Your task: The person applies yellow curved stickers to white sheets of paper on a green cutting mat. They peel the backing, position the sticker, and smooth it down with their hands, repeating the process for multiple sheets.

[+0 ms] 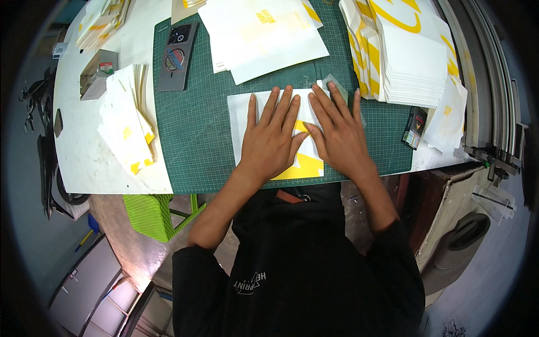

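Observation:
Both of my hands lie flat on a white and yellow printed paper sheet (306, 167) near the front edge of a green cutting mat (196, 140). My left hand (272, 132) covers its middle-left part, fingers stretched toward the far edge. On its right side rests my right hand (339, 129), fingers spread, some reaching past the sheet onto the mat. The two thumbs almost meet over the yellow print. Under the right fingers' tips lies a clear, thin piece of plastic (338, 84), partly hidden. Whether the paper is folded, I cannot tell.
Beyond my hands lie loose white sheets (264, 39). A tall stack of folded printed paper (410, 62) stands at the right, beside a small black box (415, 128). At left are a dark phone (178, 56), more folded papers (126, 121) and a grey open box (99, 76). A green stool (149, 216) stands below.

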The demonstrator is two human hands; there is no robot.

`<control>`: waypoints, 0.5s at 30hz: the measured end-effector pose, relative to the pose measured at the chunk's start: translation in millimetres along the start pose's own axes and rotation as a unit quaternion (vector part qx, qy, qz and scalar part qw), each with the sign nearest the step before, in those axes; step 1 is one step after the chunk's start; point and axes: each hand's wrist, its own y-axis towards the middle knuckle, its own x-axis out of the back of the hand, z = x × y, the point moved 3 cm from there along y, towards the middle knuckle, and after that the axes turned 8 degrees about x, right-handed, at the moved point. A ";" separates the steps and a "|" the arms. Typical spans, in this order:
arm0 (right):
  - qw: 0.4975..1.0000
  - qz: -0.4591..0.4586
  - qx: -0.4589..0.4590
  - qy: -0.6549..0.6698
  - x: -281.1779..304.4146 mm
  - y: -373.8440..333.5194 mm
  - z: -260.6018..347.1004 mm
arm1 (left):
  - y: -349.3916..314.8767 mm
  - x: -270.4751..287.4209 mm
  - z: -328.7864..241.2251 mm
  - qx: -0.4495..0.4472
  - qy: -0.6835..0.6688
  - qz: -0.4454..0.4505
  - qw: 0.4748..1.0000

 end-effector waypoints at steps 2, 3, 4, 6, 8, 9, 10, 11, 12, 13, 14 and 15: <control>1.000 0.005 -0.002 -0.003 -0.5 0.6 -0.4 | -0.6 -0.5 0.2 0.002 -0.007 -0.004 1.000; 1.000 0.007 -0.003 -0.005 -0.8 0.8 -0.2 | -0.6 -2.3 1.4 0.006 -0.013 0.001 1.000; 1.000 0.009 -0.004 -0.007 -1.3 0.8 0.5 | -1.1 -3.7 2.2 0.010 -0.019 0.005 1.000; 1.000 0.007 0.000 -0.012 -1.7 1.3 4.4 | -1.4 -4.6 2.5 0.013 -0.025 0.006 1.000; 1.000 0.009 0.008 -0.004 -3.7 2.7 7.7 | -2.6 -5.5 2.3 0.014 -0.026 0.004 1.000; 1.000 0.011 0.014 0.006 -6.0 3.1 8.9 | -3.4 -6.0 2.0 0.014 -0.023 0.001 1.000; 1.000 0.015 0.020 0.015 -8.3 3.7 10.1 | -3.9 -6.0 1.8 0.014 -0.020 -0.002 1.000; 0.999 0.008 0.023 0.028 -10.4 4.9 10.2 | -4.4 -6.1 1.7 0.015 -0.019 0.000 1.000; 0.999 0.002 0.026 0.041 -12.8 6.8 9.5 | -4.4 -6.0 1.9 0.016 -0.018 0.001 1.000; 0.998 -0.005 0.029 0.054 -14.2 8.2 9.4 | -4.2 -5.9 2.3 0.017 -0.017 0.002 1.000; 0.998 0.000 0.027 0.048 -14.1 9.4 10.1 | -3.9 -5.5 3.0 0.015 -0.009 -0.002 1.000; 0.999 0.005 0.024 0.043 -13.0 10.4 11.1 | -5.1 -4.1 4.2 0.023 -0.019 -0.002 1.000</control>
